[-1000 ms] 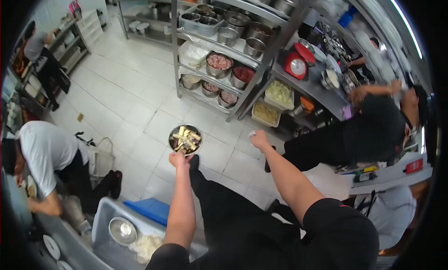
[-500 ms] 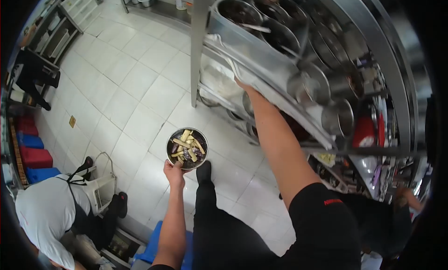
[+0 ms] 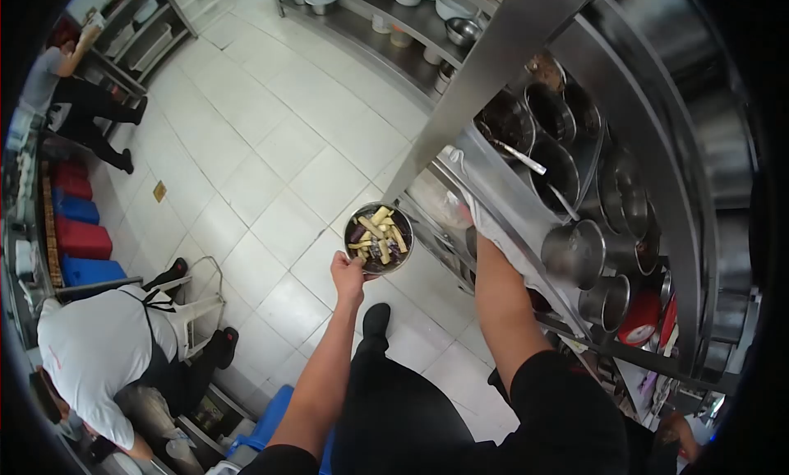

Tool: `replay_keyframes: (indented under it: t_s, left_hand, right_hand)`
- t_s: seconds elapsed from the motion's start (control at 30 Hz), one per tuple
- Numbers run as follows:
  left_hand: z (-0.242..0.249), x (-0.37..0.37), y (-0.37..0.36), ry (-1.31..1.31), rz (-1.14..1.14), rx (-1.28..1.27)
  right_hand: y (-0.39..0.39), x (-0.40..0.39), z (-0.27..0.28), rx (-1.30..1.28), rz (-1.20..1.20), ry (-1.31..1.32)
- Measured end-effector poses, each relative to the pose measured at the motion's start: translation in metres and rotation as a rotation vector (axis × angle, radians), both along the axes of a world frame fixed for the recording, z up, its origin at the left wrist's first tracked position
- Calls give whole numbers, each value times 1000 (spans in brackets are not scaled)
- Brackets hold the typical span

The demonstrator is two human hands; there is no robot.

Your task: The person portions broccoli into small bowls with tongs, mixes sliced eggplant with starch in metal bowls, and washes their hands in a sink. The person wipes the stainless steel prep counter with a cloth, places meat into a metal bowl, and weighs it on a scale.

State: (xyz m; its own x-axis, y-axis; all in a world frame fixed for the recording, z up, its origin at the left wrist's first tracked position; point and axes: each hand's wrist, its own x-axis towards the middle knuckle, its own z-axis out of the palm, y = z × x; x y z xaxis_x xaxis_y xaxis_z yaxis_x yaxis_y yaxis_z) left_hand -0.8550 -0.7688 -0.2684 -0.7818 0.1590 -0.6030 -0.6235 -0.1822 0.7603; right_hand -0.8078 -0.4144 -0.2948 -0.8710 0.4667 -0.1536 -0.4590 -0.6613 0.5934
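Observation:
In my left hand (image 3: pixel 349 279) is a round metal bowl (image 3: pixel 403 261), gripped at its near rim with the fingers closed. Cut strips that look like eggplant (image 3: pixel 380 238), pale with some purple skin, lie in it. My right forearm (image 3: pixel 508 298) reaches into the steel rack at the right, below the shelf with the metal pots. A white cloth (image 3: pixel 499 249) hangs along that shelf's edge, and the right hand itself is hidden behind it. Whether that hand holds anything does not show.
Metal pots (image 3: pixel 573 255) with a ladle handle stand on the rack above my right arm. A steel post (image 3: pixel 460 97) rises just beyond the bowl. One person (image 3: pixel 103 352) bends down at the left by a white stool (image 3: pixel 193 319); another (image 3: pixel 90 105) is farther back.
My right hand has gone from the shelf edge by the cloth to a hidden place under it. My view has turned, and the bowl is now closer to the rack.

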Motion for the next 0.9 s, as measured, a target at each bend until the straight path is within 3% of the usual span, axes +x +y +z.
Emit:
replay_keyframes:
  t_s: [0.07,0.13,0.17,0.23,0.33,0.43,0.47,0.57,0.6,0.63,0.7,0.73,0.83,0.9]
  left_hand:
    - [10,-6,7,-10,-5,-29]
    - [16,-6,14,6,-43,-84]
    - [27,-7,17,12,-47,-77]
    - [56,-5,20,45,-96,-86]
    - [78,6,18,65,-148,-86]
    - [104,26,11,95,-149,-128]
    - [116,34,9,114,-140,-167]
    - [144,56,-5,149,-113,-194]
    - [146,65,-13,147,-106,-184]
    - [148,75,-21,142,-100,-175]
    - [158,91,-35,147,-111,-175]
    - [163,97,-40,147,-126,-170]
    - [181,118,-54,158,-156,-96]
    - [195,127,-62,146,-148,-65]
  right_hand:
    - [-17,5,0,128,133,-233]
    - [-67,-8,-26,1578,656,-1266]
    - [-107,-17,72,1739,750,-957]
    - [-152,-20,113,2439,447,-1236]
    - [-175,-12,146,2643,301,-1258]
    - [-180,-4,175,2589,139,-1368]
    - [-179,3,187,2696,166,-1250]
    - [-183,19,223,2722,73,-1257]
    - [-186,25,250,2815,372,-1034]
    - [-190,29,253,2816,362,-1025]
    - [-199,36,258,2948,74,-1027]
    - [-202,39,261,3025,183,-879]
    - [-218,53,276,3004,142,-925]
    - [-227,65,286,3149,237,-894]
